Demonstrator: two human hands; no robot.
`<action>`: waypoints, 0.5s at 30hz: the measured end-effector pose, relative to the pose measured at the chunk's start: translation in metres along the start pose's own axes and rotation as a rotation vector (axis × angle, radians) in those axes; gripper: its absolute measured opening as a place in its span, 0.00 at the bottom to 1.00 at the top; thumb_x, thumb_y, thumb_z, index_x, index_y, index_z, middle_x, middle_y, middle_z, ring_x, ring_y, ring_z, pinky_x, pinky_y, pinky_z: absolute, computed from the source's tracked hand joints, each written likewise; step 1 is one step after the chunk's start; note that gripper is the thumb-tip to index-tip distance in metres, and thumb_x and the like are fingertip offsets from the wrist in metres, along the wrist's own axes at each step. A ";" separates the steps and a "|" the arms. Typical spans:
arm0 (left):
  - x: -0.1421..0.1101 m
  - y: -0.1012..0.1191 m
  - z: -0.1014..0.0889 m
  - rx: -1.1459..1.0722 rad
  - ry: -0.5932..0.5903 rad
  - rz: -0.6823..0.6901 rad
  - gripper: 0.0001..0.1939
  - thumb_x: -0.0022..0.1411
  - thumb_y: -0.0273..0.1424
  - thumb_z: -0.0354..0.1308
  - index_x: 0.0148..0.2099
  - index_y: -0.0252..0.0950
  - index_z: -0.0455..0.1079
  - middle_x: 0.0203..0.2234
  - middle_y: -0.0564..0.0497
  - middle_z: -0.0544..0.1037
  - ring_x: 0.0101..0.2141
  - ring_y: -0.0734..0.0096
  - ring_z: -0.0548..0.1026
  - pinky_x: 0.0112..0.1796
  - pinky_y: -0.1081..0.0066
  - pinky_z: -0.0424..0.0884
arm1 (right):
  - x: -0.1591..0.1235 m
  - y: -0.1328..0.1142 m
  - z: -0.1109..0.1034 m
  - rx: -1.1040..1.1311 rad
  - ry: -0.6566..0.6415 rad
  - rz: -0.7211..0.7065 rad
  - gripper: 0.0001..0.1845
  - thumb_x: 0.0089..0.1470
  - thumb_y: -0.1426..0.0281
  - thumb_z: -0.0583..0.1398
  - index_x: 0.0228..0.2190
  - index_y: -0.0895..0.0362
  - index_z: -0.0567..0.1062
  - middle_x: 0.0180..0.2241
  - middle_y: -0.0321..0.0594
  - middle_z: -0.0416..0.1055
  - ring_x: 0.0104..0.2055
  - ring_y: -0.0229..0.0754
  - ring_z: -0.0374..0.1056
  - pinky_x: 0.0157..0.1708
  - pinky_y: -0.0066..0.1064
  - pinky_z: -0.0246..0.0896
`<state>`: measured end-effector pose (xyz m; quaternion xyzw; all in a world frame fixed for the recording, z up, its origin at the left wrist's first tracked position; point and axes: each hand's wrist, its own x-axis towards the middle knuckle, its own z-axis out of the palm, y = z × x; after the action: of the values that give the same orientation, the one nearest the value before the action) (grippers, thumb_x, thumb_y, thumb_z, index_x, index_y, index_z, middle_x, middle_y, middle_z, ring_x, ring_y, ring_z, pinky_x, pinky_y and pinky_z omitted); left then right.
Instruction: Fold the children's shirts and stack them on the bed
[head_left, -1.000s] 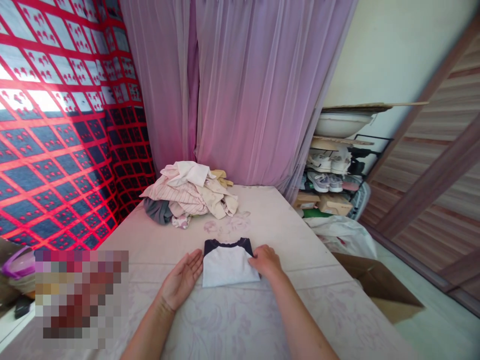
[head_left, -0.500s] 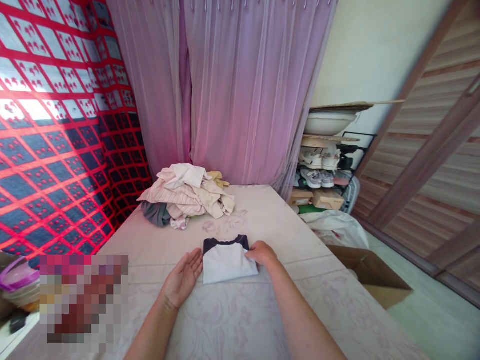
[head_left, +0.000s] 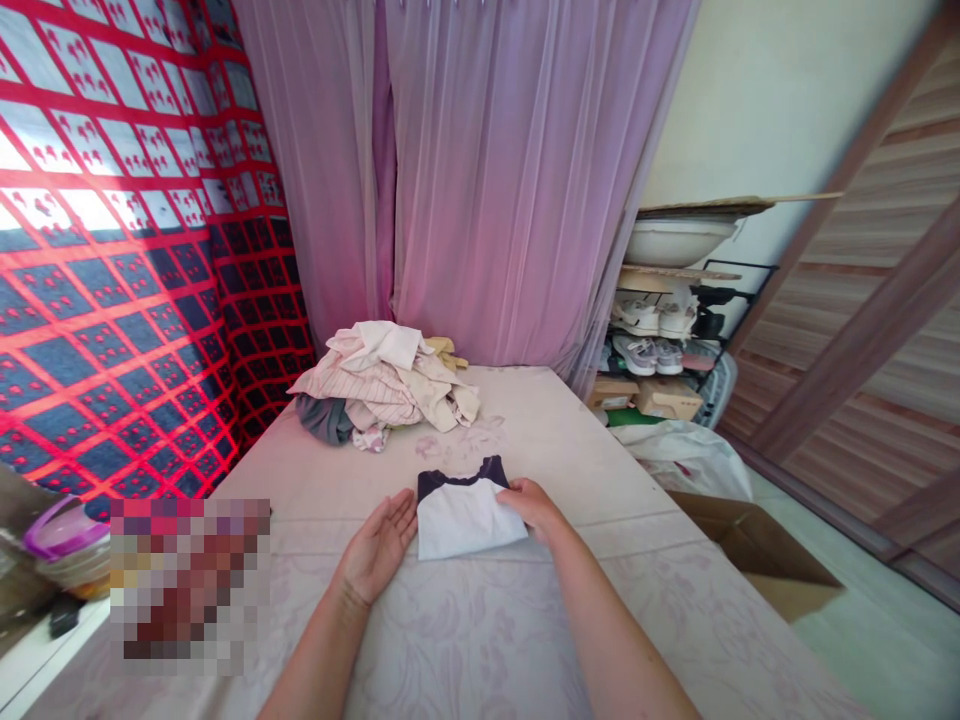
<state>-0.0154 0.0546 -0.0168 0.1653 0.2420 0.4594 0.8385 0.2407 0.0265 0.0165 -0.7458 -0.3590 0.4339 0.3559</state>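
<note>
A folded white shirt (head_left: pixel 469 520) with dark navy shoulders and collar lies on the pale floral bed cover (head_left: pixel 465 640), its collar facing away from me. My left hand (head_left: pixel 381 545) lies along the shirt's left edge, palm turned inward and fingers stretched out. At the opposite side my right hand (head_left: pixel 534 508) pinches the upper right edge of the shirt between thumb and fingers; part of the fingers is hidden beneath the cloth.
A heap of crumpled clothes (head_left: pixel 382 380) sits at the bed's far left, before purple curtains (head_left: pixel 480 200). To the right stand a shoe rack (head_left: pixel 660 320), a white plastic bag (head_left: pixel 682 455) and an open cardboard box (head_left: pixel 757 550). A purple-rimmed tub (head_left: pixel 67 540) is at left.
The camera view has shifted slightly, so the scene sits further right. My right hand has raised the shirt's right side a little; my left hand stays beside the left edge.
</note>
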 end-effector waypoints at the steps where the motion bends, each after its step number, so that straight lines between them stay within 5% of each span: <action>1: 0.000 0.000 0.000 -0.001 0.002 -0.002 0.15 0.66 0.30 0.48 0.46 0.31 0.74 0.46 0.43 0.76 0.49 0.67 0.72 0.53 0.67 0.65 | -0.003 0.000 0.000 0.071 -0.040 0.022 0.08 0.42 0.70 0.61 0.30 0.56 0.73 0.24 0.35 0.74 0.27 0.39 0.69 0.24 0.26 0.59; 7: -0.001 0.000 0.003 -0.012 0.013 0.002 0.15 0.67 0.30 0.47 0.44 0.30 0.74 0.45 0.43 0.77 0.49 0.67 0.72 0.53 0.67 0.65 | -0.006 0.001 -0.004 0.368 -0.215 0.136 0.08 0.47 0.69 0.61 0.32 0.59 0.73 0.30 0.43 0.77 0.31 0.40 0.72 0.33 0.31 0.66; 15: 0.001 0.000 -0.002 -0.030 0.000 -0.003 0.14 0.65 0.30 0.49 0.44 0.31 0.74 0.46 0.43 0.76 0.50 0.67 0.71 0.54 0.67 0.65 | 0.002 -0.008 -0.004 0.438 -0.234 0.182 0.10 0.51 0.62 0.61 0.32 0.56 0.73 0.27 0.37 0.76 0.27 0.38 0.70 0.29 0.28 0.64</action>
<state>-0.0157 0.0554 -0.0186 0.1524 0.2356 0.4616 0.8416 0.2428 0.0314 0.0242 -0.6249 -0.2266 0.6148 0.4244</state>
